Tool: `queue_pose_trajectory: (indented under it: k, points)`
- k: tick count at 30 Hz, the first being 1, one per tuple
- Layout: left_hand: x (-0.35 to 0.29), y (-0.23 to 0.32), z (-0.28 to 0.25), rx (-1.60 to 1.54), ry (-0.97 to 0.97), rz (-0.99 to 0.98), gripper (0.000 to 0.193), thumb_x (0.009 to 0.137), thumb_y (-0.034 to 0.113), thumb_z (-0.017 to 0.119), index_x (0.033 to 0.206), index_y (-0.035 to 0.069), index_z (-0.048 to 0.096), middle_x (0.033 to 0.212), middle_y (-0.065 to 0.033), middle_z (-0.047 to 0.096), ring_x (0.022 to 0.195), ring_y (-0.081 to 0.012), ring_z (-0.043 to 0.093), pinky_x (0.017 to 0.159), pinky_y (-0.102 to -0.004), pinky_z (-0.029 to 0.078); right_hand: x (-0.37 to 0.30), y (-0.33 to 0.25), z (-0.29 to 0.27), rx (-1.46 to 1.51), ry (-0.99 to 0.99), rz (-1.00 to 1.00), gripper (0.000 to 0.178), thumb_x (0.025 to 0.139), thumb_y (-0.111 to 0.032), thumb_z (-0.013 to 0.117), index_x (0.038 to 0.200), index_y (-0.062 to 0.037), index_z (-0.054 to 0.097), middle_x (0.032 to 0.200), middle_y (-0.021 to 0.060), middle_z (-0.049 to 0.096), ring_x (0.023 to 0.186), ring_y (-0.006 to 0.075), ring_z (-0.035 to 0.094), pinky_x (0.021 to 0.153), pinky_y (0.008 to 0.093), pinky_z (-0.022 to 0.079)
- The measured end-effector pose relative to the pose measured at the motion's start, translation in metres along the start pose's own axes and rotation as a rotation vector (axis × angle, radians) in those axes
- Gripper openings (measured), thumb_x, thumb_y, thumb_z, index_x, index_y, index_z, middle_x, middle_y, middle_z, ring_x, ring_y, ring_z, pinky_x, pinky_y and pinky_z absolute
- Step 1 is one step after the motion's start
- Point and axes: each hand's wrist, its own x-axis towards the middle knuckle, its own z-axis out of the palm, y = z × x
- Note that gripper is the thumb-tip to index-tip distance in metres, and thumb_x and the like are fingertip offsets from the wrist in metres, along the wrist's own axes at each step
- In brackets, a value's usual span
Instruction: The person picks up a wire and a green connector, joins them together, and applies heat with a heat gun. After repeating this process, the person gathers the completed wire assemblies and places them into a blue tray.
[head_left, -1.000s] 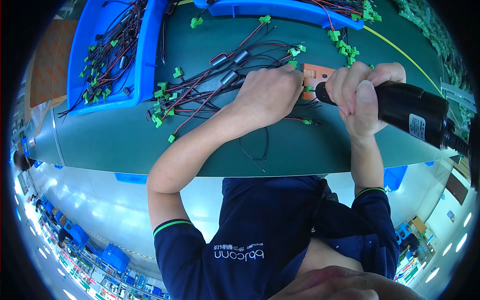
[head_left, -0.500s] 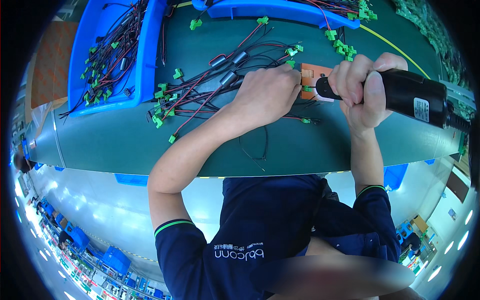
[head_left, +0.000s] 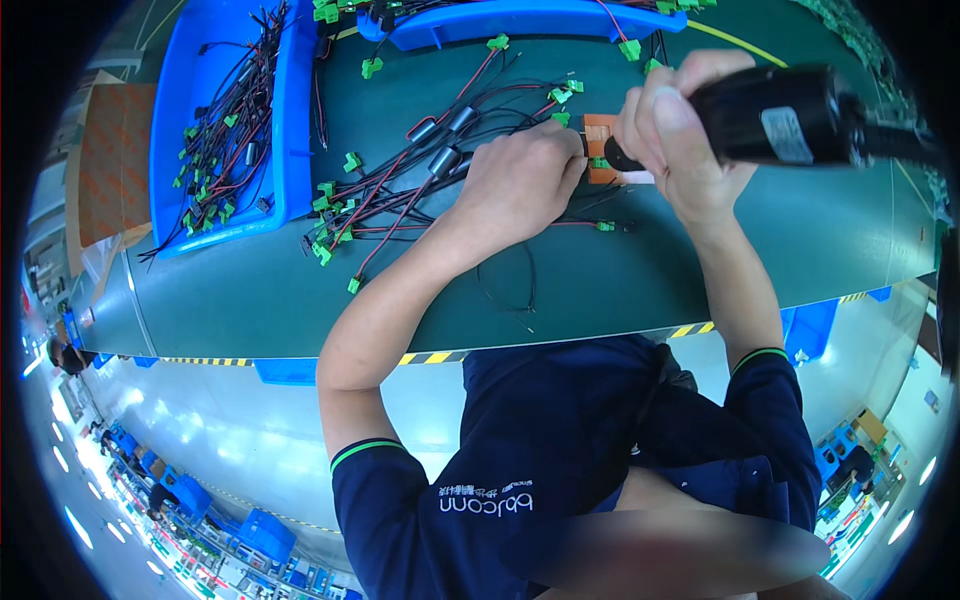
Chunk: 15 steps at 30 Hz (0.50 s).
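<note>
My right hand (head_left: 685, 145) wraps round a black electric screwdriver (head_left: 770, 115), its tip end pointing left over a small orange fixture block (head_left: 600, 128). In the block sits a green terminal connector (head_left: 599, 162), right by the tool's nose. At the block's left side my left hand (head_left: 520, 180) is closed, its fingertips pinching what looks like a dark wire leading to that connector; the fingers hide most of it. Beneath and left of this hand lies a loose pile of red and black cables (head_left: 410, 180) with green connectors and grey cylinders.
A deep blue bin (head_left: 300, 150) full of cables stands at the left. Another blue tray (head_left: 520, 22) lies along the far side. Cardboard (head_left: 115, 160) rests at the far left of the green tabletop (head_left: 420, 310). A black cord (head_left: 900, 140) trails right from the screwdriver.
The screwdriver's rear end has swung farther from my body, with my right hand turning along. My left hand stays by the block. The whole view has shifted slightly.
</note>
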Motion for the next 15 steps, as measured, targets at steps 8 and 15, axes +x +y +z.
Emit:
queue_pose_trajectory:
  k: [8, 15]
  points:
    - [0.001, 0.010, -0.024, -0.440, -0.199, 0.000, 0.016, 0.098, 0.014, 0.072, 0.103, -0.001, 0.074, 0.088, -0.0131, 0.069, 0.076, -0.0285, 0.065, 0.070, -0.0388, 0.051, -0.016, -0.026, -0.060, 0.312, -0.097, -0.076, 0.063, 0.104, -0.064, 0.047, 0.147, -0.0173, 0.047, 0.076, -0.0004, 0.047, 0.058, 0.0109, 0.042, 0.066, 0.0341, 0.042]
    - [-0.016, 0.015, -0.055, -0.231, -0.254, 0.280, 0.017, 0.096, 0.010, 0.073, 0.109, -0.002, 0.074, 0.092, -0.0121, 0.072, 0.085, -0.0277, 0.068, 0.079, -0.0372, 0.054, -0.038, -0.026, -0.118, 0.237, -0.017, 0.167, 0.062, 0.102, -0.056, 0.061, 0.136, -0.0039, 0.060, 0.099, 0.0111, 0.066, 0.092, 0.0245, 0.067, 0.083, 0.0371, 0.055]
